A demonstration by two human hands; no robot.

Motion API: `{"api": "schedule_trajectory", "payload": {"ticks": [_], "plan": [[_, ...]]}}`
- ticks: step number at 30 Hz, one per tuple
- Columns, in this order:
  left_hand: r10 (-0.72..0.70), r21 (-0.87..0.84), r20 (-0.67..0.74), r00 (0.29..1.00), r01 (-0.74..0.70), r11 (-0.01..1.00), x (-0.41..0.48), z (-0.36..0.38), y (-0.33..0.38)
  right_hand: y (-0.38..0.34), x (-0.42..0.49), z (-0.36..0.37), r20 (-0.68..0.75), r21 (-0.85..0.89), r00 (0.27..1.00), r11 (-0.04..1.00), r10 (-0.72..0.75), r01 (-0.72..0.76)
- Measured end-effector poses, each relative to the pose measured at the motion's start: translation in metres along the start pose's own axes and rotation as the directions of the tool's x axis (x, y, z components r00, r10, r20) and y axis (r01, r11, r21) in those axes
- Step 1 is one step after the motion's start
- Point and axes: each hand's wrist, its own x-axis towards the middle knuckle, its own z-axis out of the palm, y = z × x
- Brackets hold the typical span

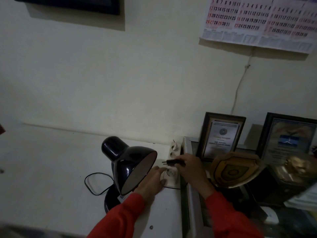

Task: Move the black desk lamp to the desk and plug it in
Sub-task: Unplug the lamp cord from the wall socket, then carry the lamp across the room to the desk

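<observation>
The black desk lamp (127,165) stands on the white desk (42,169), its shade tilted toward the right and its black cord (92,182) looping on the desk to its left. A white power strip (172,166) lies along the desk's right edge. My left hand (152,182) rests flat on the strip's near end, fingers beside a socket. My right hand (190,166) holds the lamp's black plug (173,162) just above that socket, with the pins pointing left and clear of the holes.
Another plug (175,145) sits in the strip's far socket. To the right stand two framed certificates (221,136), a shield plaque (235,169) and a gold trophy (298,169) on a cabinet. A calendar (260,21) and a white wire (240,86) hang on the wall.
</observation>
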Motion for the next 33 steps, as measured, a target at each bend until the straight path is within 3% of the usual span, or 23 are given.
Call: {"api": "schedule_trajectory", "payload": {"ticks": [4,9,13,16,18,22,24,27,30,33], "plan": [[0.106,-0.018,-0.052,0.993,-0.107,0.994,-0.028,-0.007,-0.012,0.003,-0.012,0.007,-0.037,0.112,0.993,0.988,0.108,-0.103],[0.162,-0.082,-0.053,0.985,-0.166,0.983,-0.074,-0.026,-0.028,0.004,-0.021,0.009,0.036,0.248,0.979,0.947,0.203,-0.206],[0.189,-0.154,-0.182,0.965,-0.218,0.964,-0.101,-0.038,-0.043,-0.001,-0.027,0.008,0.062,0.352,0.968,0.902,0.242,-0.248],[0.021,-0.263,-0.298,0.954,-0.103,0.959,-0.112,-0.047,-0.06,-0.005,-0.029,0.005,0.071,0.388,0.962,0.881,0.264,-0.271],[-0.069,-0.306,-0.419,0.906,-0.069,0.949,-0.114,-0.058,-0.068,-0.008,-0.028,0.001,0.076,0.39,0.963,0.881,0.258,-0.267],[-0.195,-0.486,-0.618,0.762,-0.175,0.856,-0.11,-0.089,-0.071,-0.007,-0.027,0.001,0.07,0.393,0.943,0.86,0.325,-0.325],[-0.204,-0.541,-0.64,0.741,-0.247,0.804,-0.104,-0.104,-0.068,-0.007,-0.028,0.006,0.105,0.473,0.908,0.783,0.404,-0.404],[-0.162,-0.63,-0.573,0.804,-0.305,0.714,-0.094,-0.121,-0.063,-0.011,-0.034,0.013,0.178,0.624,0.85,0.611,0.495,-0.487],[-0.033,-0.701,-0.469,0.883,-0.349,0.622,-0.085,-0.13,-0.061,-0.016,-0.042,0.018,0.257,0.802,0.824,0.363,0.505,-0.473],[0.076,-0.751,-0.401,0.913,-0.375,0.544,-0.079,-0.13,-0.061,-0.021,-0.048,0.021,0.301,0.9,0.831,0.149,0.468,-0.409]]}}
